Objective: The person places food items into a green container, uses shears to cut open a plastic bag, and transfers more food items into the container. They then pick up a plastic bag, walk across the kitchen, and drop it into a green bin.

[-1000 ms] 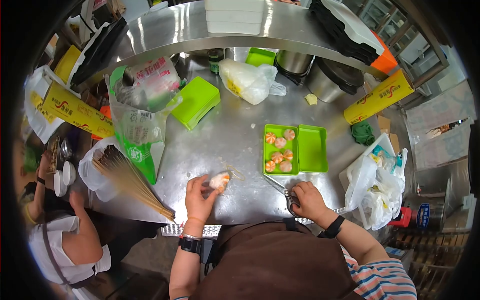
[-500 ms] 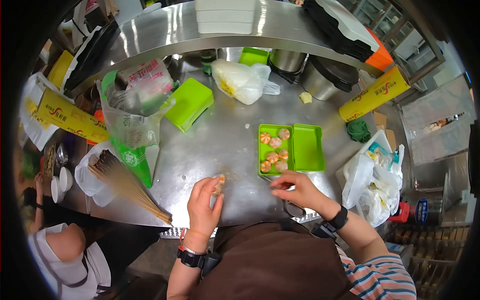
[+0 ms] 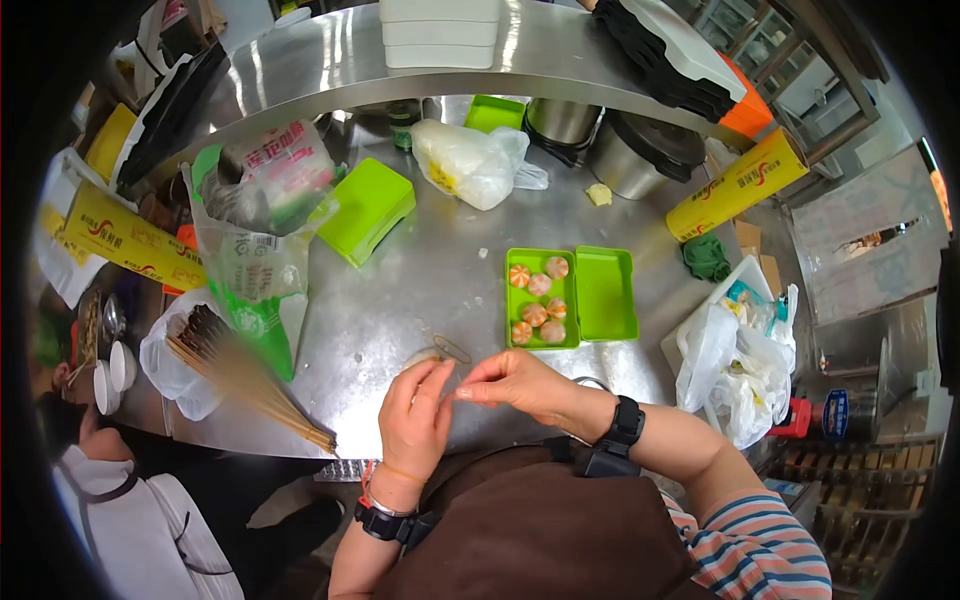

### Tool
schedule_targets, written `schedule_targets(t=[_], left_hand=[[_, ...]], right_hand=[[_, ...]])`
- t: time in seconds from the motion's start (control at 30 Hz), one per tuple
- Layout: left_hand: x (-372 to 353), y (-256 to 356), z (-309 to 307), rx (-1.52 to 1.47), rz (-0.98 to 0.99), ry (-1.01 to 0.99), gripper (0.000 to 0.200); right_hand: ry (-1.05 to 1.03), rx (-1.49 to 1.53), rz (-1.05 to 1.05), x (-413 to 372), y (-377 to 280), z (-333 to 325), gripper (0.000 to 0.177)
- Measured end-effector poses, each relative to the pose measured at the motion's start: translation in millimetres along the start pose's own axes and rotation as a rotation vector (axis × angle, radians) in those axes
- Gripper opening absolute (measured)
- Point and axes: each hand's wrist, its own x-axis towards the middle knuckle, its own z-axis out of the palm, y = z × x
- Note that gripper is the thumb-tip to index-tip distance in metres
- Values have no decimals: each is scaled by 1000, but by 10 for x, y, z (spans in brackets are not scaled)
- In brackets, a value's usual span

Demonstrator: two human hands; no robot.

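Note:
My left hand (image 3: 415, 415) is curled with its palm inward, just above the near part of the steel table. The orange-and-white ball seen in it earlier is now mostly hidden behind the fingers; a pale edge (image 3: 424, 355) peeks past them. My right hand (image 3: 520, 385) is closed in a pinch, its fingertips close to the left thumb. Whatever the pinch holds is too small to make out. Beyond the hands lie thin tan loops like rubber bands (image 3: 452, 348). An open green box (image 3: 608, 295) stands to the right, with several orange-and-white balls (image 3: 535, 315) in its left half.
Left are a bundle of wooden skewers (image 3: 270, 395), a plastic bag (image 3: 265, 270) and a closed green box (image 3: 368, 210). A white bag (image 3: 468, 160) and lidded pot (image 3: 645, 150) stand behind. A bin of bags (image 3: 745, 360) is right; another person (image 3: 150, 520) is at lower left.
My right hand has moved left from near the green box to meet my left hand, its fingers now pinched. The ball in my left hand has become mostly hidden. The view has shifted slightly.

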Motion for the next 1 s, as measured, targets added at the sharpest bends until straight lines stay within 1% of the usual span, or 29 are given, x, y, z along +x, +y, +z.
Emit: schedule_targets(t=[0.03,0.07,0.13,0.17,0.2,0.27,0.3,0.37,0.4,0.47,0.5,0.63,0.7,0.83,0.87,0.93,1.0], left_hand=[[-9,-9,-17,-29,-47,9,49],[-29,-21,-31,-30,-47,10,49],[-83,-55,-62,-174,-235,27,47],[-108,-87,-60,-227,-273,35,43],[-150,-120,-66,-228,-273,36,43],[-223,-163,-82,-473,-417,-22,36],[-226,-151,-97,-471,-419,-19,36],[-228,-117,-138,-834,-569,-77,26],[-235,-114,-148,-828,-575,-69,26],[-232,-104,-158,-979,-692,-113,21],[-227,-74,-164,-1007,-719,-90,15],[-327,-93,-189,-1037,-772,-101,8],[-407,-115,-225,-987,-793,-52,4],[-624,-169,-343,-953,-835,45,5],[-695,-167,-396,-937,-878,69,5],[-912,-199,-535,-898,-926,128,5],[-1336,-344,-666,-516,-890,80,8]], right_hand=[[38,-23,8,-7,9,-4,17],[38,-25,8,-13,12,-7,17],[55,-19,9,-28,11,-18,15],[57,-20,9,-40,-7,-14,15],[51,-69,5,-57,-40,-1,14],[44,-118,1,-63,-49,15,13],[23,-125,-17,-60,-30,31,13],[-9,-131,-31,-45,-22,71,14],[-27,-158,-26,-48,-35,92,14],[-54,-187,-19,-37,-35,131,14],[-72,-195,-13,-27,-31,146,13],[-108,-227,-13,17,-6,213,13],[-127,-244,0,66,36,203,14],[-181,-281,26,120,62,232,16],[-204,-283,29,125,67,232,16],[-172,-352,-14,146,58,211,18],[-204,-341,-37,133,-9,160,18]])
